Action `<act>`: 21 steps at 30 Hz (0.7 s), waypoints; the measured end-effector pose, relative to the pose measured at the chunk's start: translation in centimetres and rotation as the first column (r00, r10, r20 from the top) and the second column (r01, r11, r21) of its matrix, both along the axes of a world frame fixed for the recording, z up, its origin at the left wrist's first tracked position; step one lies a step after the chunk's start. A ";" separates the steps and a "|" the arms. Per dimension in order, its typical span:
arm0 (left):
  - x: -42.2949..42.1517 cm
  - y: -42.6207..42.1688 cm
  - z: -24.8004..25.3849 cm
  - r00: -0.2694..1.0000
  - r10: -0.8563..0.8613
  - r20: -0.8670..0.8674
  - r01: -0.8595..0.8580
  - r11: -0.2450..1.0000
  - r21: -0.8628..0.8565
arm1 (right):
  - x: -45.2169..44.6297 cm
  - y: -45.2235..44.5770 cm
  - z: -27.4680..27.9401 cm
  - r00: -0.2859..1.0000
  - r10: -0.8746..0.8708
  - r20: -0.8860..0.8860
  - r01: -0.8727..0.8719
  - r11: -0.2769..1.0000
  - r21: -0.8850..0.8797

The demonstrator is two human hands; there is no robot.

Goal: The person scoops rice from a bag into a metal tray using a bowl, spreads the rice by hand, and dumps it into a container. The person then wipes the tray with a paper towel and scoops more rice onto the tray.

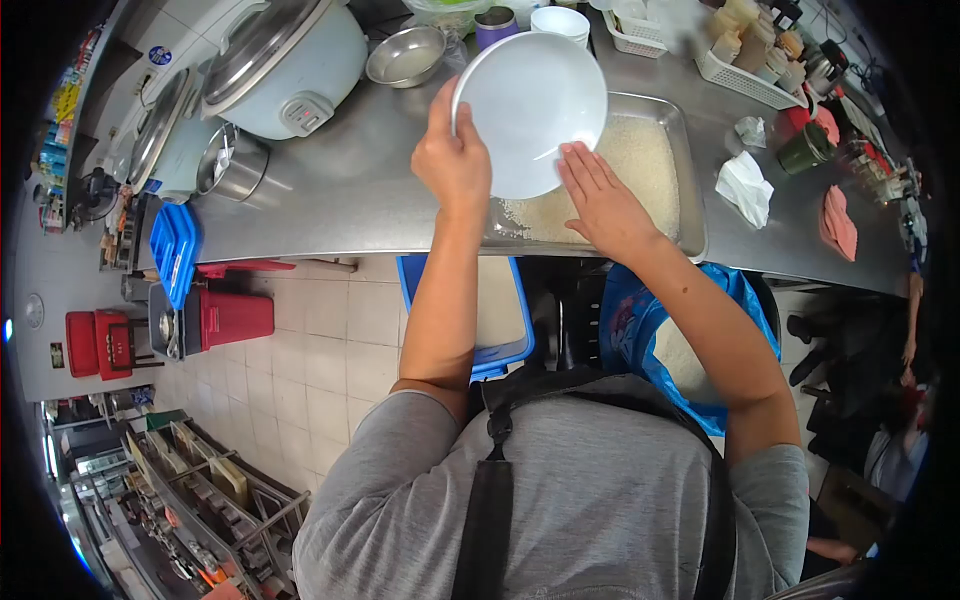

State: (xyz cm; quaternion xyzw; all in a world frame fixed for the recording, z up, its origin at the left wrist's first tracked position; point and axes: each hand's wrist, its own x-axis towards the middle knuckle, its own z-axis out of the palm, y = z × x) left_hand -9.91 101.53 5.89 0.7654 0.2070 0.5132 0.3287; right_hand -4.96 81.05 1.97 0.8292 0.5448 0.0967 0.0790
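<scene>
My left hand (pixel 456 150) grips a white bowl (pixel 530 110) by its left rim, tilted so that its bare inside faces me. My right hand (pixel 608 200) is stretched flat, its fingertips at the bowl's lower right edge; whether they press on it I cannot tell. Beneath the bowl and the right hand lies a metal tray (pixel 692 190) with white rice grains (pixel 645 165) spread over its bottom. The bowl hides the tray's left part.
Rice cookers (pixel 285 75), a steel bowl (pixel 405 57) and a steel pot (pixel 232 165) stand left on the steel counter (pixel 350 190). A bottle basket (pixel 750 80) and white tissue (pixel 744 188) are at right. Below are a blue bin (pixel 520 345) and blue bag (pixel 735 290), both holding pale grains.
</scene>
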 end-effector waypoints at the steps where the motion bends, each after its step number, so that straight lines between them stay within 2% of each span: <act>1: 0.2 0.5 -0.5 0.999 0.023 0.036 -0.024 0.999 0.045 | -0.2 -0.3 0.0 1.000 -0.010 -0.012 0.010 1.000 -0.024; 4: -0.5 1.8 -1.2 0.999 0.049 -0.017 -0.050 0.997 -0.067 | -0.5 -1.4 -0.4 0.995 -0.078 -0.062 0.073 0.994 -0.082; 6: -0.9 3.4 -2.1 0.992 -0.049 0.117 0.080 0.958 -0.277 | -0.3 -2.6 -1.3 0.981 -0.157 -0.112 0.144 0.983 -0.114; 7: -0.9 3.9 -2.6 0.978 -0.083 0.191 0.151 0.916 -0.372 | -0.3 -2.7 -1.8 0.967 -0.188 -0.170 0.184 0.982 -0.036; 9: -1.7 3.9 -3.4 0.966 -0.082 0.245 0.242 0.621 -0.745 | -0.4 -2.7 -2.4 0.930 -0.227 -0.289 0.269 0.956 0.115; 10: -2.0 3.6 -3.9 0.961 -0.082 0.265 0.275 0.412 -0.869 | -1.5 -1.9 -1.1 0.759 -0.152 -0.633 0.392 0.883 0.258; 11: -2.3 3.3 -4.8 0.950 -0.106 0.293 0.312 0.350 -0.883 | -2.9 -0.5 0.2 0.499 0.026 -0.866 0.541 0.771 0.335; 12: -2.4 2.9 -5.9 0.938 -0.126 0.323 0.346 0.286 -0.894 | -3.9 0.9 1.7 0.202 0.267 -0.942 0.693 0.640 0.331; 13: -2.6 2.3 -6.5 0.925 -0.143 0.352 0.377 0.221 -0.900 | -4.2 2.1 2.6 0.081 0.432 -0.898 0.769 0.547 0.332; 15: -3.0 0.6 -6.2 0.931 -0.182 0.316 0.362 0.340 -0.868 | -4.6 3.8 3.9 -0.112 0.730 -0.674 0.892 0.374 0.256; 16: -3.2 0.2 -6.2 0.936 -0.199 0.289 0.348 0.416 -0.840 | -4.4 4.0 4.5 -0.084 0.743 -0.665 0.966 0.225 0.130; 18: -3.8 -0.2 -6.5 0.940 -0.223 0.258 0.340 0.552 -0.761 | -3.2 3.3 4.2 -0.100 0.755 -0.648 0.977 0.199 0.081; 20: -4.4 -0.2 -4.9 0.952 -0.274 0.138 0.290 0.660 -0.693 | -1.2 2.8 3.5 -0.122 0.733 -0.669 0.988 0.153 -0.012; 21: -4.8 -0.2 -4.4 0.953 -0.295 0.069 0.267 0.707 -0.655 | -0.5 2.6 3.4 -0.124 0.737 -0.665 0.983 0.184 0.021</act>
